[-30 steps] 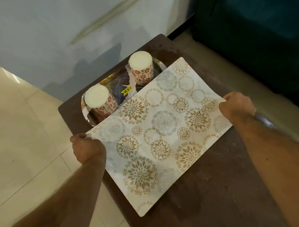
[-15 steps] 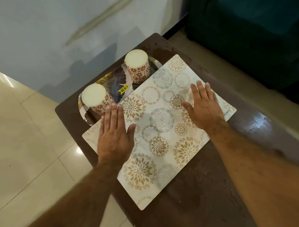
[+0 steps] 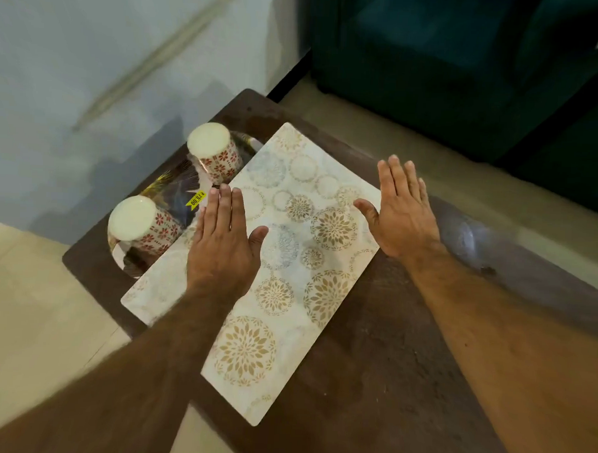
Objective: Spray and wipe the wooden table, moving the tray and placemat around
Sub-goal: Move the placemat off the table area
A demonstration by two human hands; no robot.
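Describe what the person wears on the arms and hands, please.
Nothing is visible: the left hand and the right hand have no gloves, rings or watch, and both forearms are without sleeves as far as the picture shows, with visible hair.

We see a pale wall [image 3: 93,46] at upper left and cream floor tiles [image 3: 29,317] below. We note a dark teal sofa [image 3: 469,62] at upper right.
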